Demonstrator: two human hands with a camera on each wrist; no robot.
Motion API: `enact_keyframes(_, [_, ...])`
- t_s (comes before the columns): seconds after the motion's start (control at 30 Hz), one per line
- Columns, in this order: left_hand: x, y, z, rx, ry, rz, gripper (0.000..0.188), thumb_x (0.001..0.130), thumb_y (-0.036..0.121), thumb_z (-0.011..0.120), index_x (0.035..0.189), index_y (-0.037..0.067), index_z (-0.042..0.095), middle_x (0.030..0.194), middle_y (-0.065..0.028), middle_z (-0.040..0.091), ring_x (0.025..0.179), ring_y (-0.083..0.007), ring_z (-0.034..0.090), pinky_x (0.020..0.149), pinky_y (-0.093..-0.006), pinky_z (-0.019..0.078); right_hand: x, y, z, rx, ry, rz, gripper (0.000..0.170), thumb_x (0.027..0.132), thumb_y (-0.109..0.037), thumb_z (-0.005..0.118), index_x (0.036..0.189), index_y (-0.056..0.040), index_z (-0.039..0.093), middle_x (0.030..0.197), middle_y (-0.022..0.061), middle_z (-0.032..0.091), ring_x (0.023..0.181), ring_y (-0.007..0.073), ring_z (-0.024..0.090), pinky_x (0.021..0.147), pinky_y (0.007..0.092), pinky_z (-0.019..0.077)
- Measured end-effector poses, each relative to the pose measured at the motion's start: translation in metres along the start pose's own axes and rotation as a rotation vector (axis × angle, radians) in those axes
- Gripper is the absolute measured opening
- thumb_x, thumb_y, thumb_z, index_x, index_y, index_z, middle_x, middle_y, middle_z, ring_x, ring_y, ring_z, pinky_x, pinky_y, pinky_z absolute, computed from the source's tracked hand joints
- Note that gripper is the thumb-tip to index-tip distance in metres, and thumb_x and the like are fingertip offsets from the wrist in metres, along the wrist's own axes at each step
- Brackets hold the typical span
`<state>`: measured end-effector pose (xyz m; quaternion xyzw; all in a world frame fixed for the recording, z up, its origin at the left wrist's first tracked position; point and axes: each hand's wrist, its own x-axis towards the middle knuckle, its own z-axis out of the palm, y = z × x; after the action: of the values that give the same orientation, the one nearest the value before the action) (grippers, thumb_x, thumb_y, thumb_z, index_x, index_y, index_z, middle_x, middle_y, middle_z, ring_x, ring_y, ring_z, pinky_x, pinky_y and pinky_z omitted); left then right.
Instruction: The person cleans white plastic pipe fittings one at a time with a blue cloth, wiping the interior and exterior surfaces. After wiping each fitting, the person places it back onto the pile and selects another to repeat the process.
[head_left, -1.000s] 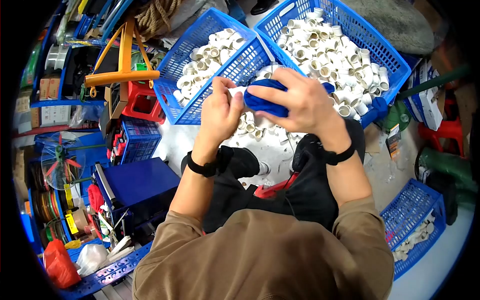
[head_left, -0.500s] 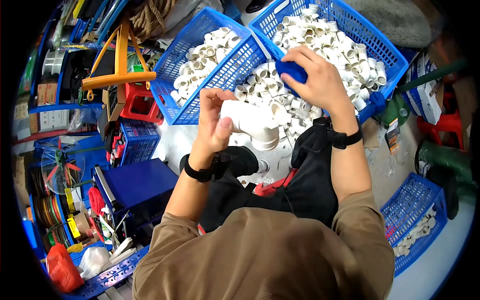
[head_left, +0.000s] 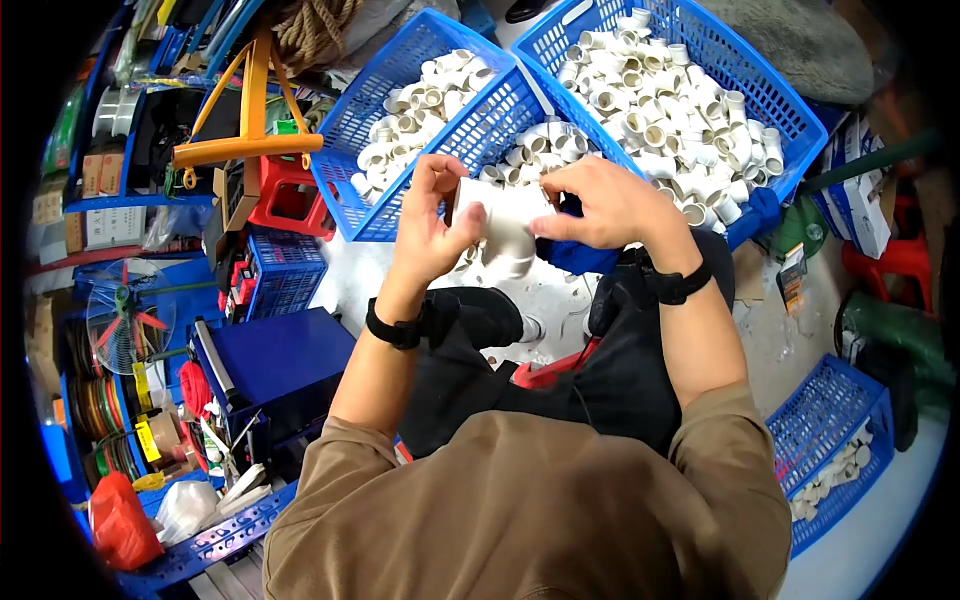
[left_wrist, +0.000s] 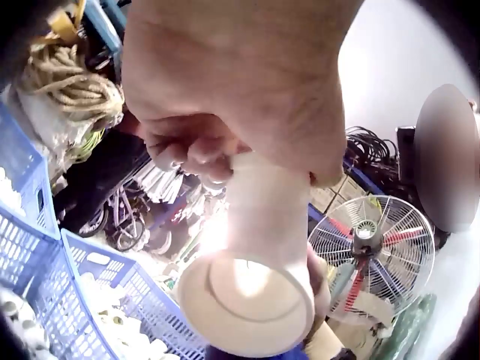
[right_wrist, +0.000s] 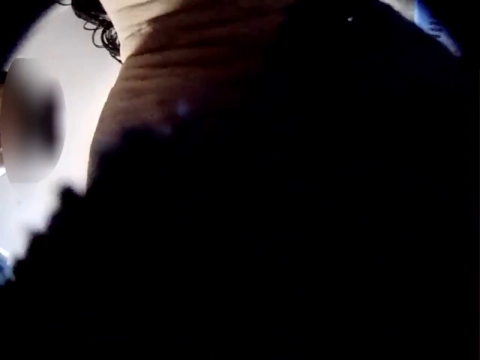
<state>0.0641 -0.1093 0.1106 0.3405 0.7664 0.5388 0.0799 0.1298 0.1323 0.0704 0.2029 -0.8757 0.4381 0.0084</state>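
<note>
A white plastic pipe elbow (head_left: 508, 228) is held up in front of the lap, with my left hand (head_left: 430, 228) gripping its left end between thumb and fingers. In the left wrist view the elbow (left_wrist: 266, 206) points one round open mouth toward the camera. My right hand (head_left: 605, 203) has its thumb and forefinger at the elbow's right side. A bunched blue cloth (head_left: 580, 257) hangs under that hand, held in its palm, where the other fingers are hidden. The right wrist view is mostly dark and shows only wrist skin (right_wrist: 195, 75).
Two blue crates, left (head_left: 345, 215) and right (head_left: 800, 120), hold many white fittings, with more fittings (head_left: 545, 150) heaped between them. A dark blue box (head_left: 280, 365), a fan (head_left: 122, 310) and a yellow-orange frame (head_left: 250, 150) stand left. Another crate (head_left: 830, 400) is at lower right.
The right hand with the blue cloth moved off the elbow, then came back left and down to its right side. The left hand kept its grip while the elbow turned.
</note>
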Motion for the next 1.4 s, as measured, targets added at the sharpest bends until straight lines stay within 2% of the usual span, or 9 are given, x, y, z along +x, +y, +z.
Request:
enact_keyframes(0.1, [0.004,0.007,-0.006,0.205,-0.086,0.057,0.028,0.09,0.023,0.063,0.106,0.003,0.052,0.081,-0.0029,0.06,0.07,-0.0077,0.052,0.063,-0.0237,0.041,-0.001,0.004,0.005,0.111,0.058,0.011,0.059,0.083,-0.059,0.068,0.106,-0.0042,0.065,0.084,0.0155,0.069,0.078,0.0342,0.066,0.072,0.0416,0.0513])
enact_keyframes(0.37, [0.008,0.007,0.002,-0.282,0.07,-0.792,0.033,0.098,0.038,0.05,0.096,0.008,0.062,0.075,0.0003,0.059,0.059,-0.0066,0.05,0.051,-0.0236,0.0377,0.004,-0.003,0.003,0.14,0.07,-0.122,0.05,0.088,-0.055,0.065,0.106,-0.008,0.064,0.078,0.0153,0.066,0.077,0.0358,0.066,0.071,0.0433,0.0506])
enact_keyframes(0.6, [-0.003,-0.012,0.013,-0.14,0.145,-0.45,0.033,0.103,0.035,0.05,0.091,0.006,0.06,0.068,0.0035,0.056,0.051,-0.0048,0.047,0.046,-0.0213,0.0354,0.013,-0.007,0.017,0.08,0.118,-0.003,0.042,0.1,-0.04,0.046,0.084,-0.0043,0.062,0.073,0.0221,0.064,0.07,0.0438,0.062,0.065,0.0497,0.0498])
enact_keyframes(0.73, [-0.009,-0.021,0.026,-0.326,0.322,-0.39,0.035,0.105,0.041,0.048,0.107,0.006,0.056,0.089,-0.0019,0.062,0.074,-0.0072,0.06,0.057,-0.0245,0.0479,0.016,-0.002,0.027,-0.028,0.312,-0.021,0.039,0.1,-0.038,0.05,0.084,-0.0041,0.061,0.07,0.0195,0.063,0.068,0.0409,0.063,0.062,0.0479,0.0507])
enact_keyframes(0.87, [-0.013,0.012,0.039,-0.685,0.225,-0.747,0.058,0.105,0.056,0.032,0.131,0.009,0.053,0.107,-0.0058,0.066,0.086,-0.0134,0.067,0.063,-0.0276,0.0549,0.02,-0.006,0.036,-0.073,0.534,-0.026,0.041,0.098,-0.044,0.054,0.085,-0.0054,0.06,0.069,0.0146,0.064,0.067,0.0359,0.065,0.059,0.0441,0.0511])
enact_keyframes(0.93, [-0.01,-0.004,0.04,-0.67,0.285,-0.671,0.063,0.105,0.058,0.029,0.132,0.006,0.052,0.112,-0.0079,0.066,0.093,-0.0173,0.069,0.066,-0.0337,0.0583,0.023,-0.01,0.041,-0.013,0.569,-0.023,0.045,0.095,-0.051,0.058,0.089,-0.0058,0.061,0.071,0.013,0.065,0.067,0.0341,0.066,0.058,0.0417,0.0516])
enact_keyframes(1.07, [-0.005,-0.015,0.028,-0.362,0.302,-0.753,0.061,0.107,0.054,0.03,0.125,0.002,0.056,0.105,-0.0091,0.067,0.093,-0.0176,0.066,0.073,-0.0349,0.056,0.026,-0.018,0.045,-0.086,0.759,0.013,0.045,0.088,-0.049,0.069,0.093,-0.0052,0.064,0.074,0.0097,0.066,0.069,0.0282,0.068,0.055,0.0345,0.0515])
enact_keyframes(1.17, [0.0,-0.025,0.027,0.098,0.461,-0.301,0.053,0.104,0.047,0.047,0.109,-0.004,0.059,0.087,-0.0117,0.066,0.073,-0.0231,0.064,0.066,-0.036,0.0499,0.028,-0.025,0.05,-0.342,0.891,-0.358,0.036,0.087,-0.043,0.073,0.088,-0.0078,0.063,0.078,0.0059,0.063,0.066,0.0213,0.064,0.053,0.0299,0.0488])
enact_keyframes(1.4, [0.009,0.005,0.01,0.612,0.275,-0.387,0.046,0.097,0.043,0.061,0.096,-0.002,0.059,0.08,-0.0208,0.065,0.071,-0.0365,0.065,0.065,-0.0438,0.0489,0.027,-0.035,0.042,-0.275,0.944,-0.525,0.014,0.085,-0.016,0.073,0.086,-0.0087,0.061,0.072,0.0042,0.06,0.059,0.0209,0.058,0.049,0.0306,0.045])
